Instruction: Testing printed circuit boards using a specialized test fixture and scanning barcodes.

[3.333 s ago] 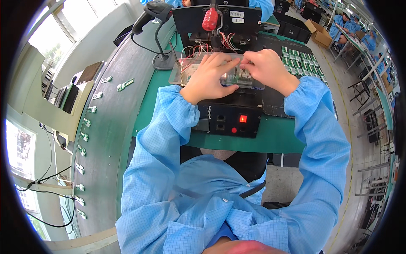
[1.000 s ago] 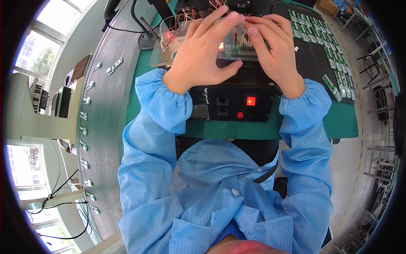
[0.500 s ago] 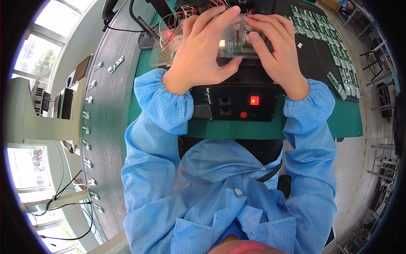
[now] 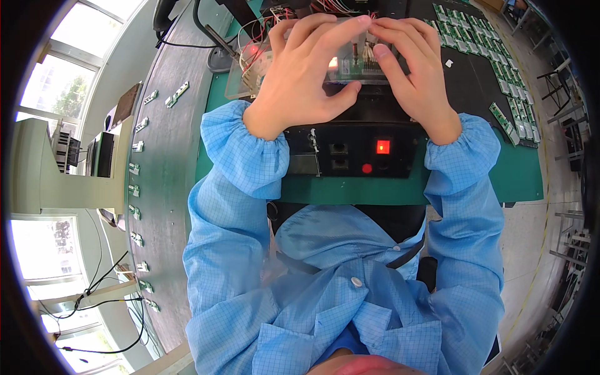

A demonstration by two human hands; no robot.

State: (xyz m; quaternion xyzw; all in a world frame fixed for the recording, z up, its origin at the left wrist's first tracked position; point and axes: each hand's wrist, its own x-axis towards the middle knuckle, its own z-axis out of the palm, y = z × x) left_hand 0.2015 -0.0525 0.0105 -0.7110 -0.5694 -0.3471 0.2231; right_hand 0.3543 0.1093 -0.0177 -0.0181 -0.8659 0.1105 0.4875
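Two hands on one part: left hand (image 4: 300,75) and right hand (image 4: 415,72) both pinch a small clear-cased circuit board (image 4: 353,62), fingers (image 4: 325,39) of each closed around it, thumbs under, fingertips meeting along the top edge. The board sits at the far side of the table (image 4: 400,190), just above a black control box (image 4: 356,153), over a clear acrylic fixture (image 4: 250,72) with red and white wires. Can't tell if the board touches the fixture or is lifted clear.

The control box shows a lit red square switch (image 4: 382,147) and a round red button (image 4: 367,168) just below-left of it. Rows of small green boards (image 4: 509,69) lie on a black mat to the right, well apart from the hands. A black gooseneck stand base (image 4: 220,59) sits left of the fixture. Small metal clips (image 4: 139,147) run in a line along the grey conveyor strip on the left. Both sleeves are blue checked smock with elastic cuffs.
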